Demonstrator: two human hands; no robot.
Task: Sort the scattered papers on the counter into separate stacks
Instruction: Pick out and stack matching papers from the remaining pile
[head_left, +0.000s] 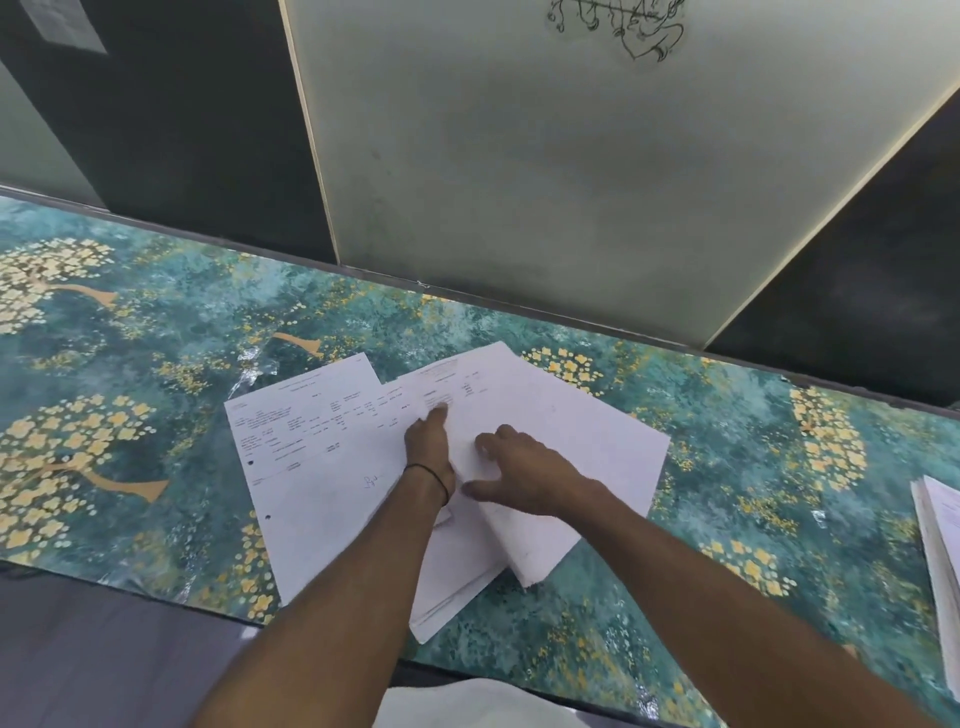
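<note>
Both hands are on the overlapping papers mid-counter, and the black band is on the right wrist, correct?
Not quite: the head view shows the black band on the wrist of the left hand, not the right hand. Both do rest on the overlapping papers mid-counter.

A printed sheet (311, 467) with punched holes lies flat on the teal flowered counter (156, 374), its right side overlapped by skewed white sheets (561, 441), a separate stack (940, 545) well apart at right.
</note>
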